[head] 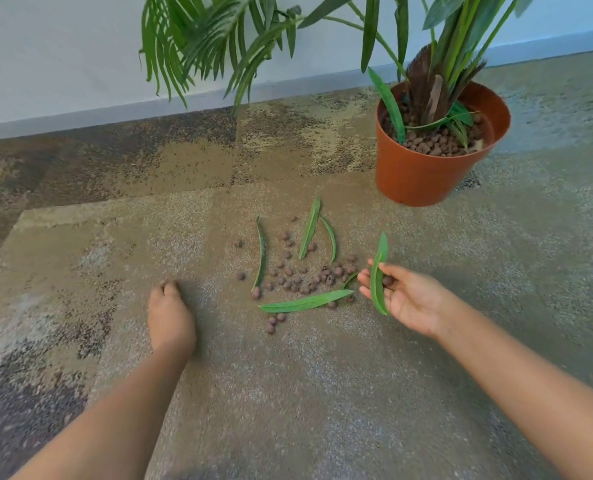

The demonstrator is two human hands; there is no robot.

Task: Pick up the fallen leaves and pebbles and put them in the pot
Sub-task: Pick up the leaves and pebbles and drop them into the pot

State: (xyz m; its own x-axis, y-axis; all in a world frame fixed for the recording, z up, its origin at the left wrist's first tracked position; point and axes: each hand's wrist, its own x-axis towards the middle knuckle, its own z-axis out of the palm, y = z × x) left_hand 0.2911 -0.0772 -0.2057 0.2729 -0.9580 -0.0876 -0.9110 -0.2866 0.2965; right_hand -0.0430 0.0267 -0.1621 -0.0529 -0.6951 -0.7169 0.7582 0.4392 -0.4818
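I found my right hand point(400, 296) palm up just right of the spill, cupping one leaf point(378, 275) and a pebble point(388, 280); the thumb lay against the leaf, fingers only loosely curved, so I judged it was serving as a tray for gathered items rather than clamping them. My left hand point(170, 315) was fingertips-down on the carpet point(322, 393), well left of the scatter, pinched together on what looked like a stray pebble, though blur prevented confirmation. Four fallen leaves point(305, 302) and the loose pebbles point(309, 275) lay on the floor between my hands. The pot point(423, 174) stood upright beyond the right hand, already holding pebbles and several leaves. Most of the task remained.
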